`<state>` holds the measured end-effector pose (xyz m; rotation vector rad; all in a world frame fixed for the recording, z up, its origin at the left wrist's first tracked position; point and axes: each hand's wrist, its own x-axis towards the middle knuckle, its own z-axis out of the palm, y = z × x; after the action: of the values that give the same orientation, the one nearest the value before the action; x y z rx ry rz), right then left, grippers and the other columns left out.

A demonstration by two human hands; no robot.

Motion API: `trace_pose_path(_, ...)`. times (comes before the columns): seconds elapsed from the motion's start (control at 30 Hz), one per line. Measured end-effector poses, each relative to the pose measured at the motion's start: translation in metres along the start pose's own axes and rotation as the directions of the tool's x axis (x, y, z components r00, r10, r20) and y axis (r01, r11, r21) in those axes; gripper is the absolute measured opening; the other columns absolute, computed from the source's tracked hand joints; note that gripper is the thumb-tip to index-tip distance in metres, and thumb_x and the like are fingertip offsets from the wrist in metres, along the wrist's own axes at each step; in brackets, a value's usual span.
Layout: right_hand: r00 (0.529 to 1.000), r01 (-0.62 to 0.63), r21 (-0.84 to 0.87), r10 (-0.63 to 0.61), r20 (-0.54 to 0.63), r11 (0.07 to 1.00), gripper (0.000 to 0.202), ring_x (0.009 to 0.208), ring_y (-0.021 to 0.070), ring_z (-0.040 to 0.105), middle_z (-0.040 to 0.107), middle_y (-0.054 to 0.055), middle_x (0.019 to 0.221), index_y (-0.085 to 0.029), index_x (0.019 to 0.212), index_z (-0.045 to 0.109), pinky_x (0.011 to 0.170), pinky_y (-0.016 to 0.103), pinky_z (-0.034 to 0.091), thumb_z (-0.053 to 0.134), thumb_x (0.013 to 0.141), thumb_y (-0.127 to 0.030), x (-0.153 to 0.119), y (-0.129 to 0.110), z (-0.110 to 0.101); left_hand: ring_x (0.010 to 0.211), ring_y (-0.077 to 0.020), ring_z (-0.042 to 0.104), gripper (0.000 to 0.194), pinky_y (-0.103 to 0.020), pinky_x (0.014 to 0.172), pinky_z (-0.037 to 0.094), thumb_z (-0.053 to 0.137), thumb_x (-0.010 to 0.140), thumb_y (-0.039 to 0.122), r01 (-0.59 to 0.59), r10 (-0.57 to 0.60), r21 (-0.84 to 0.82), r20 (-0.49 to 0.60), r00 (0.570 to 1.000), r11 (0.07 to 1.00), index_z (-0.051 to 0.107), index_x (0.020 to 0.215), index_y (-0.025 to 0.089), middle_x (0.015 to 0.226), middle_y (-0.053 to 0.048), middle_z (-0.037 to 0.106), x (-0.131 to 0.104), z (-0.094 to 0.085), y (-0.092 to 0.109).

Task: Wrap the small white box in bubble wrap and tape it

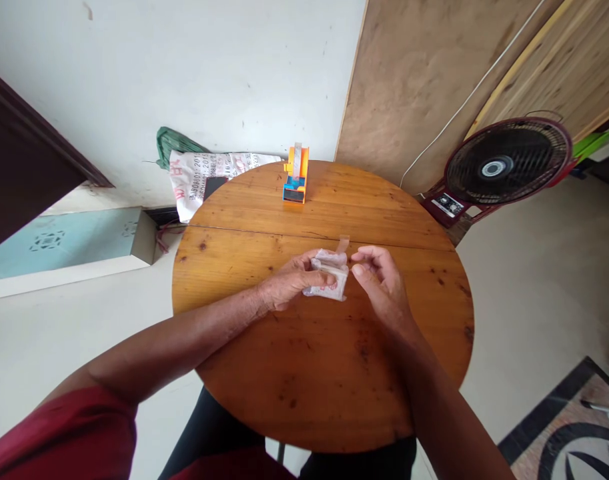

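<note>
Over the middle of a round wooden table [304, 380], my left hand [293, 279] grips a small white packet [329, 288] in clear plastic with red marks on it. The left thumb lies across its face. A short piece of clear tape [343, 245] sticks up from the packet's top edge. Just right of the packet is my right hand [379, 275], with its fingers curled and a gap between thumb and fingertips. Nothing shows between them. Near the table's far edge stands an orange and blue tape dispenser [297, 175] with a roll of clear tape.
A dark red fan [507, 163] stands beyond the table at the right. Behind the table's left side lie a printed white sack [184, 177] and a green bag [177, 143]. A pale blue-topped low cabinet [79, 240] is at the left.
</note>
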<state>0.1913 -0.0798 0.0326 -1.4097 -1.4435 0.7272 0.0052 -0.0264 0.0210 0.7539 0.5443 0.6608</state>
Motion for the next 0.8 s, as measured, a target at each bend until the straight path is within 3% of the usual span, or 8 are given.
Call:
trace_pose_path(0.2,0.993,-0.064,0.135,0.050,0.104,0.989,0.040,0.101,0.0217,0.066,0.066,0.007,0.119,-0.027,0.120,0.058,0.092,0.042,0.053,0.068,0.083,-0.038,0.004,0.002,-0.005,0.081,-0.0146,0.064,0.054,-0.031,0.080,0.053,0.087,0.058,0.018,0.018,-0.020,0.056,0.041,0.999,0.998,0.066,0.108,0.017,0.093,-0.002,0.068,-0.003,0.002,0.000)
trace_pose_path(0.37,0.991,0.132,-0.088,-0.132,0.006,0.987,0.035,0.096,0.0217,0.065,0.069,0.004,0.103,-0.027,0.113,0.064,0.094,0.044,0.050,0.071,0.078,-0.026,0.004,0.004,-0.005,0.073,-0.0119,0.061,0.055,-0.025,0.071,0.048,0.087,0.059,0.020,0.018,-0.029,0.178,0.056,0.998,0.984,0.064,0.109,0.017,0.084,0.000,0.067,-0.004,0.002,-0.002)
trace_pose_path(0.5,0.952,0.286,-0.191,-0.301,-0.054,0.939,0.016,0.097,0.0206,0.065,0.069,0.004,0.104,-0.025,0.098,0.068,0.091,0.041,0.052,0.068,0.082,-0.021,0.003,0.000,-0.002,0.072,-0.0109,0.060,0.056,-0.024,0.071,0.047,0.087,0.060,0.021,0.015,-0.030,0.191,0.077,0.997,0.981,0.062,0.110,0.016,0.083,0.001,0.066,-0.003,0.002,-0.003)
trace_pose_path(0.57,0.937,0.321,-0.220,-0.342,-0.065,0.921,0.006,0.098,0.0202,0.066,0.069,0.004,0.102,-0.024,0.089,0.069,0.091,0.040,0.051,0.065,0.086,-0.020,0.003,-0.003,-0.002,0.073,-0.0110,0.059,0.055,-0.025,0.073,0.047,0.087,0.060,0.021,0.008,-0.026,0.212,0.083,0.996,0.977,0.063,0.110,0.016,0.085,0.001,0.066,-0.003,0.003,-0.003)
trace_pose_path(0.8,0.924,0.351,-0.252,-0.377,-0.063,0.902,0.010,0.095,0.0205,0.067,0.070,0.004,0.100,-0.024,0.082,0.069,0.087,0.039,0.051,0.063,0.090,-0.021,-0.001,-0.008,-0.004,0.081,-0.0117,0.057,0.059,-0.027,0.081,0.045,0.087,0.064,0.026,-0.080,0.044,0.278,0.132,0.990,0.957,0.059,0.115,0.019,0.089,0.002,0.063,-0.002,0.003,-0.007)
